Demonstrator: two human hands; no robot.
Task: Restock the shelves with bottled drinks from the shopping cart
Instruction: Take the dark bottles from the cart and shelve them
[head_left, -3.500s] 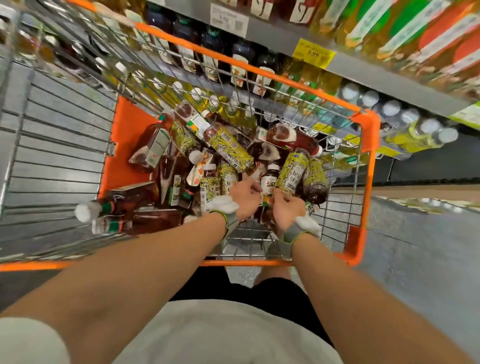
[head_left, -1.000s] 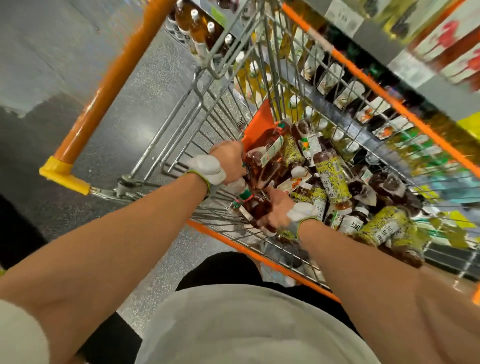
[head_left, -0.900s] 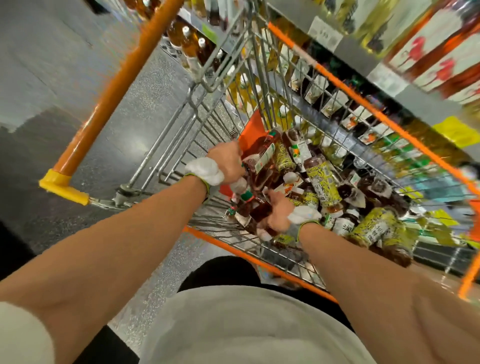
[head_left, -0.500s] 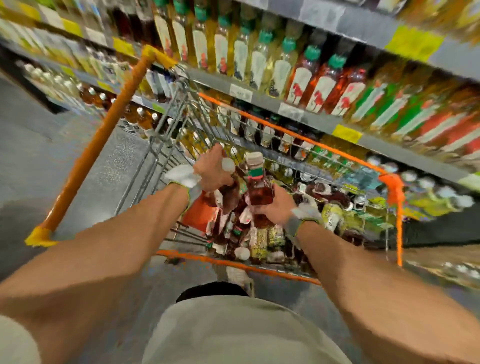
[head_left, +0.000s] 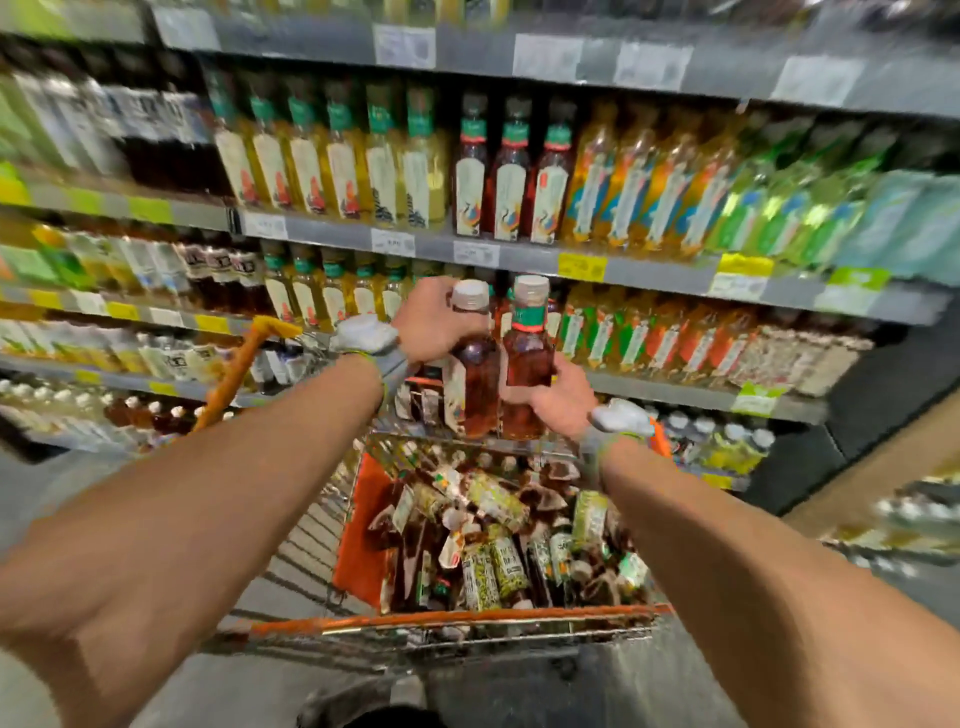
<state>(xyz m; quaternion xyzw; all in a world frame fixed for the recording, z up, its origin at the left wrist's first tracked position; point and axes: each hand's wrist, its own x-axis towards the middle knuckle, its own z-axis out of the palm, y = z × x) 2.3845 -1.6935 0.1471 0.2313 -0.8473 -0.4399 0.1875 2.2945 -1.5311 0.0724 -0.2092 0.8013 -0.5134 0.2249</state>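
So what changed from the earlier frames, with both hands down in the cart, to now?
Both hands came up out of the cart: the left hand grips the left bottle, the right hand the right bottle, both reddish-brown, upright, side by side before the shelves. The cart stays loaded with bottles.

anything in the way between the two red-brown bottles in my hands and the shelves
Nothing visible. The left hand and right hand hold the red-brown white-capped bottles in open air above the orange wire cart; matching red bottles line the grey shelf front.
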